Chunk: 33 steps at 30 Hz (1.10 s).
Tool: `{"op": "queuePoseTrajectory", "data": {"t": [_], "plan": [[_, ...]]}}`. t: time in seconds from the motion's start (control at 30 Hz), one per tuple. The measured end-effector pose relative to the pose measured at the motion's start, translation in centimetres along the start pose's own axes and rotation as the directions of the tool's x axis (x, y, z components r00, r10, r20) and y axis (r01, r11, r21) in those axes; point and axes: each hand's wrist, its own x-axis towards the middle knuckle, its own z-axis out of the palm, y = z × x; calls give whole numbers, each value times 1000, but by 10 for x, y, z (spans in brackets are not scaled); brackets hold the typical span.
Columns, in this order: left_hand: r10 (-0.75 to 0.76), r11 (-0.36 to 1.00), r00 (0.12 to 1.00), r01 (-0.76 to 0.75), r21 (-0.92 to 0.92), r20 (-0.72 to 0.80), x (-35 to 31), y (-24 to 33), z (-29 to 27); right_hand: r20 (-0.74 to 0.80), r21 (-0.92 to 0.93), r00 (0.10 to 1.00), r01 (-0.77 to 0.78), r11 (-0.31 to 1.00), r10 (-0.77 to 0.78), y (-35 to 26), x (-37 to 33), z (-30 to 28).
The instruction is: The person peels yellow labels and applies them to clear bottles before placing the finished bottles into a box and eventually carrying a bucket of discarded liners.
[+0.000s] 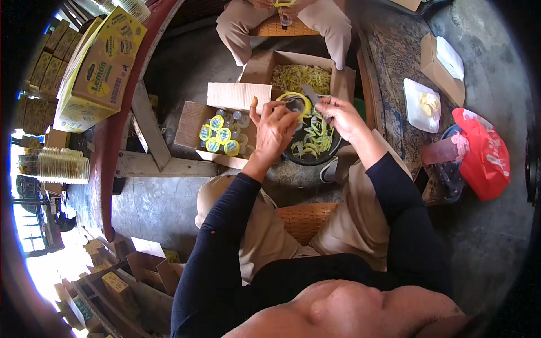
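My left hand (277, 125) grips a clear plastic cup (295, 105) with a yellow band round its edge. Close by on the right, my right hand (345, 117) is closed on a knife (311, 93), its grey blade pointing up and left near the cup's edge. Below both hands a black basin (307, 161) holds curled yellow-green and clear strips (316, 138). Left of my left hand stands an open cardboard box (190, 125) with several clear cups (224, 135), some with yellow-and-green tops. My fingers hide part of the held cup.
Beyond the basin, a cardboard box (260, 66) holds yellow shreds (301, 78). A person (284, 14) sits opposite, holding a similar item. A patterned bench (394, 62) at right bears a white tray (416, 115), pink bottle (442, 151) and red bag (486, 160). A yellow carton (104, 73) and stacked cups (53, 165) stand left.
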Motion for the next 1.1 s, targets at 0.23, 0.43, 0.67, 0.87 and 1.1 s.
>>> {"op": "queuePoseTrajectory", "data": {"t": [0.23, 0.43, 0.67, 0.87, 1.1], "plan": [[-178, 980, 984, 177, -94, 0, -3, -10, 9, 70, -861, 653, 421, 285, -754, -8, -1, -1], [-224, 966, 975, 222, -129, 4, -4, -4, 13, 274, -847, 588, 522, 98, -761, 10, -23, 32], [-269, 957, 963, 271, -104, 32, -7, -4, 13, 414, -829, 501, 553, -87, -760, 17, -31, 46], [-222, 971, 975, 219, -93, -24, -11, 3, 13, 414, -853, 541, 512, -104, -732, 22, -30, 52], [-215, 975, 977, 214, -66, -12, -17, 2, 19, 371, -871, 588, 489, -50, -718, 31, -24, 50]]}}
